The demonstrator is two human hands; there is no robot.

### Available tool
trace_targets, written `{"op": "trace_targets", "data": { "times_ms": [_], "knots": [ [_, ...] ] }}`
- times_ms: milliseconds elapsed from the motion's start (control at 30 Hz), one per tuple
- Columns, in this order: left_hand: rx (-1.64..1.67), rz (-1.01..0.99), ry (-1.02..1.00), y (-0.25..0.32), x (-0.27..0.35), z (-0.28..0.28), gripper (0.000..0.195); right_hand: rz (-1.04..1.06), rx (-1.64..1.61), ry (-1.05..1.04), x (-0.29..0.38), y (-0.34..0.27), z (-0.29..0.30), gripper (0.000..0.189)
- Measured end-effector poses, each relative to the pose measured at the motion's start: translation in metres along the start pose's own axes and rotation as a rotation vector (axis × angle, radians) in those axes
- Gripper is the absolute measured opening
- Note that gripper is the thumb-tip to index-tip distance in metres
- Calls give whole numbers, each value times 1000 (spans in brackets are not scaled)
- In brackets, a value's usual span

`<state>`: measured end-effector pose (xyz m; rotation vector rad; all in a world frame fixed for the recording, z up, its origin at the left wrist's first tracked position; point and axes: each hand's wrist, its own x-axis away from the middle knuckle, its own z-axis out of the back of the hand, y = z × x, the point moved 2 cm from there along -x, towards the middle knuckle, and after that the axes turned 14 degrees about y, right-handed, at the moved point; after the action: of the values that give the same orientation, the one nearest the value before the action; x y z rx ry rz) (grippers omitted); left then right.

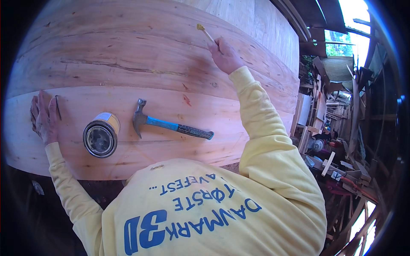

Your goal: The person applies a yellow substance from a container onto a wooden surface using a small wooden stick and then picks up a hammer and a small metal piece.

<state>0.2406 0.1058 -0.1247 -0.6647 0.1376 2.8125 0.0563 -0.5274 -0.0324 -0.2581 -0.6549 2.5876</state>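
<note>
My right hand (225, 56) grips a thin wooden stick (209, 36) over the far part of the plywood sheets. A lump of yellowish paste (200, 27) clings to the stick's tip. My left hand (43, 118) rests on the near plywood sheet (160, 156) with its fingers somewhat apart. Right beside those fingers lies a dark nail-like pin (58, 107); I cannot tell if they touch it. Between my arms stands a metal can (113, 123) with a smeared grey lid. To its right lies a claw hammer (163, 123) with a blue and black handle.
A long crack (125, 66) runs across the middle plywood, partly filled with yellowish paste. A red mark (187, 100) shows nearby. Off the right edge, stacked boards and timber (320, 105) crowd the workshop, with loose offcuts (328, 164) lower down.
</note>
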Motion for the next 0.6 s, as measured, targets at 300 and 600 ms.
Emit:
{"op": "trace_targets", "data": {
  "times_ms": [300, 600],
  "knots": [
    [66, -7, 22, 2, -1, -2, 70, -432, -242, -171, -25, 7, -12, 45],
    [58, 15, 4, -9, 3, -2, 72, -11, 550, -278, -20, -68, 1, 40]
  ]
}}
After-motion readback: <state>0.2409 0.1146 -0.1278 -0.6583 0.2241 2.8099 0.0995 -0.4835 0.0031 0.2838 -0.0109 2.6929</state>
